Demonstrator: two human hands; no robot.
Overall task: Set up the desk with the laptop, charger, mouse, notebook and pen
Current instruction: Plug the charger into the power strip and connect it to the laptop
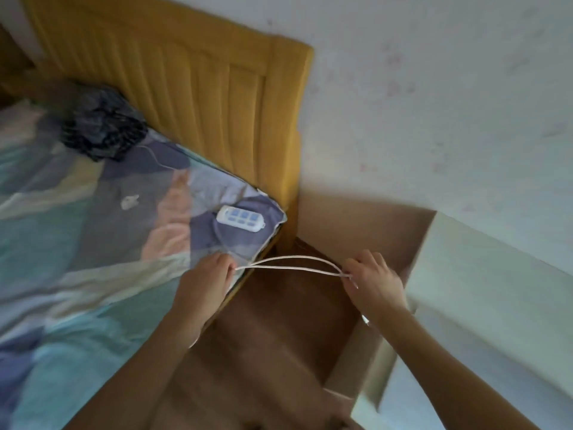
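A white cable (pixel 291 264) stretches in two strands between my hands, above the gap between bed and desk. My left hand (pixel 207 276) pinches its left end at the bed's corner. My right hand (pixel 370 279) pinches the strands where they meet on the right. A white power strip with blue sockets (pixel 241 218) lies on the bed's corner, just beyond my left hand. A small white plug-like piece (pixel 129 202) lies farther left on the bedsheet, and a thin white wire (pixel 155 156) runs near the dark bundle. The laptop, mouse, notebook and pen are out of view.
The bed with a patterned sheet (pixel 77 228) fills the left, backed by a yellow wooden headboard (pixel 192 88). A dark bundle of cloth (pixel 104 128) lies near the headboard. A pale desk top (pixel 483 290) stands at right against the white wall. Brown floor (pixel 273 330) lies between.
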